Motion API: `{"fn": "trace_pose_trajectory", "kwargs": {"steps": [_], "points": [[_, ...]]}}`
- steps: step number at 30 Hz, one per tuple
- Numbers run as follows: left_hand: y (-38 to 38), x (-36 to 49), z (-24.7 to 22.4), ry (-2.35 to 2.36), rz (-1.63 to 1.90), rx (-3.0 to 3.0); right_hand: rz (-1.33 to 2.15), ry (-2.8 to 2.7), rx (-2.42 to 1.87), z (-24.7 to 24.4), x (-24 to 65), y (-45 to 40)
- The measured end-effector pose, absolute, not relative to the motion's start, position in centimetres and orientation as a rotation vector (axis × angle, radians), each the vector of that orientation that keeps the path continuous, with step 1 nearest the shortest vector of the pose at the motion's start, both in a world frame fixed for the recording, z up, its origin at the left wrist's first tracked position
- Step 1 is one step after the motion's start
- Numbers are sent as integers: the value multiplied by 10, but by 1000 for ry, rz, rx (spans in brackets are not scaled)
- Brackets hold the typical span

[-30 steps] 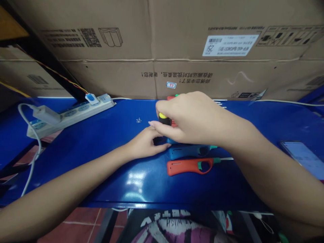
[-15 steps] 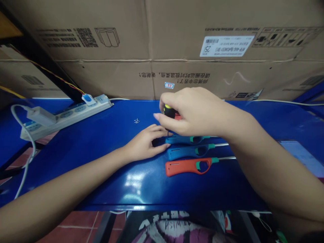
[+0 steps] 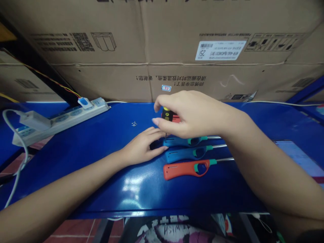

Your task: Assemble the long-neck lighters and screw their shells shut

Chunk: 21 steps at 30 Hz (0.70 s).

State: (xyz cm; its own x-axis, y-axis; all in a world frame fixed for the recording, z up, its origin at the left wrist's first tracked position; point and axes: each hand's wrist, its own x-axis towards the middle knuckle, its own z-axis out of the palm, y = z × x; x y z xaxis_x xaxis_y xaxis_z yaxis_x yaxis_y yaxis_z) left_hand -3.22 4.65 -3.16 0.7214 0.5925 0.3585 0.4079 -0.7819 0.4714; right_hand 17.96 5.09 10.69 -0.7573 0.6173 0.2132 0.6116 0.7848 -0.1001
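Note:
My right hand (image 3: 187, 113) grips a short black and yellow screwdriver (image 3: 167, 114), held upright with its tip at the handle end of a blue lighter (image 3: 177, 141). My left hand (image 3: 145, 145) holds that same lighter's end between thumb and fingers. Nearer the front edge lie a second blue lighter (image 3: 181, 155) and a red lighter (image 3: 177, 170), side by side, their metal tubes pointing right. Another red lighter (image 3: 176, 118) is mostly hidden behind my right hand. A small pile of screws (image 3: 134, 124) lies left of the screwdriver on the blue table (image 3: 106, 189).
A white power strip (image 3: 63, 118) with plugs and cables lies at the left. Large cardboard boxes (image 3: 101, 77) stand along the back edge. A phone (image 3: 296, 157) rests at the right, beyond my right forearm. A white cable runs behind the table.
The view has shifted slightly. My right thumb and fingers have moved a little on the screwdriver handle, whose top shows more now. My left hand stays at the lighter.

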Motion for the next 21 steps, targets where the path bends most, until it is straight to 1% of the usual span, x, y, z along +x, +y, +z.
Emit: {"fn": "trace_pose_trajectory", "kwargs": {"steps": [8,12,16,21], "points": [[45,-32,-28,806,719,2579,6,-2732,-935,105,183,53],[45,-33,-30,801,713,2594,71,-2740,-840,105,184,52],[45,-32,-30,780,739,2600,20,-2761,-924,109,183,48],[45,-32,-29,777,727,2588,5,-2764,-896,110,183,45]]}}
